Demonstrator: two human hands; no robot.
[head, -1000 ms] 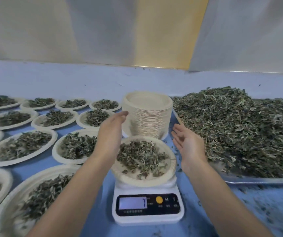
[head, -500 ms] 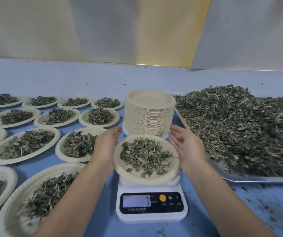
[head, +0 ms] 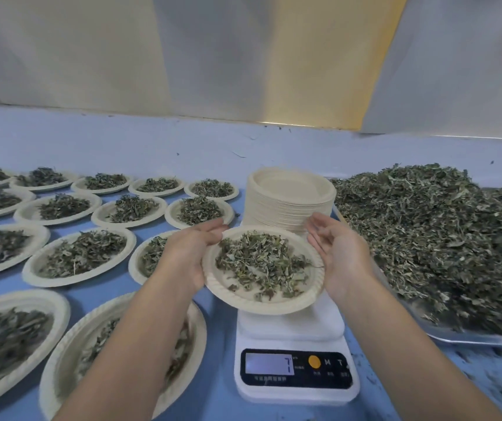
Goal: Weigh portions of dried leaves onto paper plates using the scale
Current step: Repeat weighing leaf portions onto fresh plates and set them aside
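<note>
A paper plate with a small heap of dried leaves hangs just above the white scale, shifted a little to its left. My left hand grips the plate's left rim, fingers curled under it. My right hand lies against the right rim with relaxed fingers. The scale's display shows 7. Behind the plate stands a tall stack of empty paper plates. The big pile of loose dried leaves fills a metal tray on the right.
Several filled paper plates lie in rows across the blue table to the left, and two more sit near the front left edge. Leaf crumbs are scattered at the front right. A pale wall runs along the back.
Both hands closed in on the plate on the scale. The plate has come up off the platform and shifted slightly left.
</note>
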